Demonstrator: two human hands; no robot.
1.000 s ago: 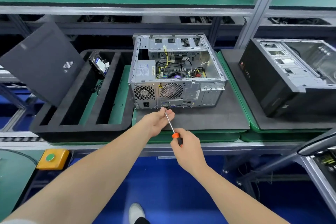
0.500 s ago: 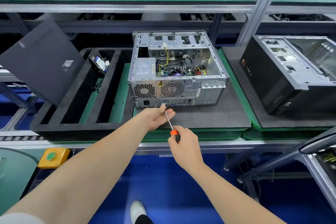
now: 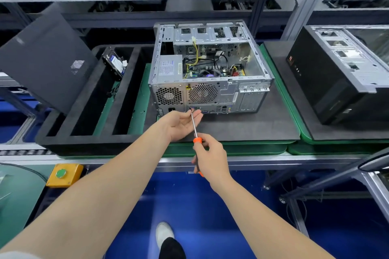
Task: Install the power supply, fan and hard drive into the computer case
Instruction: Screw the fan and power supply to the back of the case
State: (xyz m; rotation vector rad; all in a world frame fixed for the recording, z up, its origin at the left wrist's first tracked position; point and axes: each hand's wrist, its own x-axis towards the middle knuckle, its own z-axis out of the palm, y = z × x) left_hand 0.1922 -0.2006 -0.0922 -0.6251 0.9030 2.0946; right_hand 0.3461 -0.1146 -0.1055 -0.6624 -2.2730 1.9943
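Seen from above, two bare arms reached toward an open silver metal computer case (image 3: 210,94) that lay on its side on a dark grey mat (image 3: 242,130) on the table (image 3: 294,159). The right hand (image 3: 210,157), nearer the body, was curled firmly round the handle of a slim orange-and-black-handled screwdriver (image 3: 194,126), whose steel shaft pointed at the ports low on the case's rear panel. The left hand (image 3: 181,125) was held palm up just at that lower rear edge, its fingers loosely open and slightly cupped, gripping nothing, and the shaft's far end crossed over them. Inside the case a grey boxy power supply (image 3: 169,67) sat in the left rear corner, with a round fan (image 3: 202,93) grille beside it on the rear panel. A hard drive (image 3: 114,63) with a blue-and-white label leaned in a black foam tray (image 3: 84,139) left of the case, apart from it
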